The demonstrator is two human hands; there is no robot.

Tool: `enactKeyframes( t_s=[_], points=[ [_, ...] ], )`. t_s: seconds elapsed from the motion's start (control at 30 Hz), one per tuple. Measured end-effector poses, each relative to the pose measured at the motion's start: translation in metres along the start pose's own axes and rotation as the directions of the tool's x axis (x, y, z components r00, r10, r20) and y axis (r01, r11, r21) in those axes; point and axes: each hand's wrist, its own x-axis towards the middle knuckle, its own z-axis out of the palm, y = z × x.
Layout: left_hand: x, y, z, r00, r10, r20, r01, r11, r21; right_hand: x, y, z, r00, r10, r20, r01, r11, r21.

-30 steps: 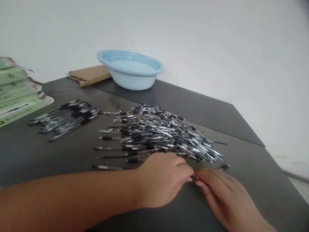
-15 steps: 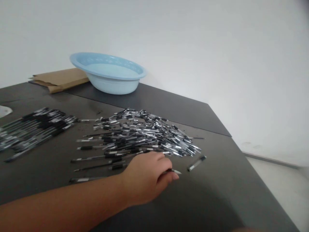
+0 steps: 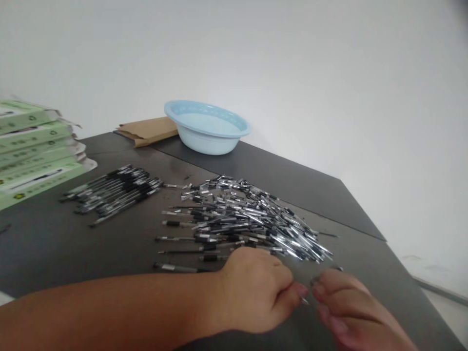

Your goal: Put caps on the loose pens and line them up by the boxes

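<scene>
My left hand [image 3: 256, 290] rests on the dark table [image 3: 109, 243] at the near edge of a big loose heap of black-and-clear pens [image 3: 248, 219]. Its fingers are curled round a pen whose thin tip [image 3: 305, 301] pokes out toward my right hand [image 3: 347, 307]. The right hand sits just to the right, fingers pinched close to that tip; whether it holds something small is blurred. A few single pens [image 3: 179, 267] lie just left of my left wrist.
A neat row of pens [image 3: 113, 192] lies at the left. Green boxes [image 3: 32, 151] are stacked at the far left. A light blue basin [image 3: 207, 126] and flat brown cardboard [image 3: 148, 130] stand at the back by the white wall. The table's edge runs along the right.
My right hand, out of view half a second ago, is back beside the left. The lone pen at the heap's right end is gone. The view has swung back left.
</scene>
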Motion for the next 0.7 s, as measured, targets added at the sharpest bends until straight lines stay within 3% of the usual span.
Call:
enactKeyframes(
  t_s=[0.1, 0.17, 0.27, 0.7],
  points=[
    [-0.001, 0.001, 0.0, 1.0, -0.012, -0.027, 0.013, 0.999, 0.032, 0.005, 0.013, 0.001, 0.995, -0.074, -0.066, 0.079, 0.993, 0.083],
    [-0.001, 0.0, -0.001, 0.999, -0.02, -0.028, 0.021, 0.999, 0.026, 0.009, 0.015, 0.005, 0.997, -0.037, -0.073, 0.04, 0.999, 0.035],
    [-0.001, 0.0, -0.005, 1.0, -0.026, -0.008, 0.026, 1.0, -0.002, 0.014, 0.012, 0.009, 1.0, -0.019, -0.023, 0.018, 1.0, -0.01],
    [0.001, 0.0, -0.003, 0.994, -0.005, 0.105, 0.002, 0.999, 0.036, 0.026, 0.011, -0.005, 0.979, -0.165, 0.119, 0.183, 0.969, -0.164]
  ],
)
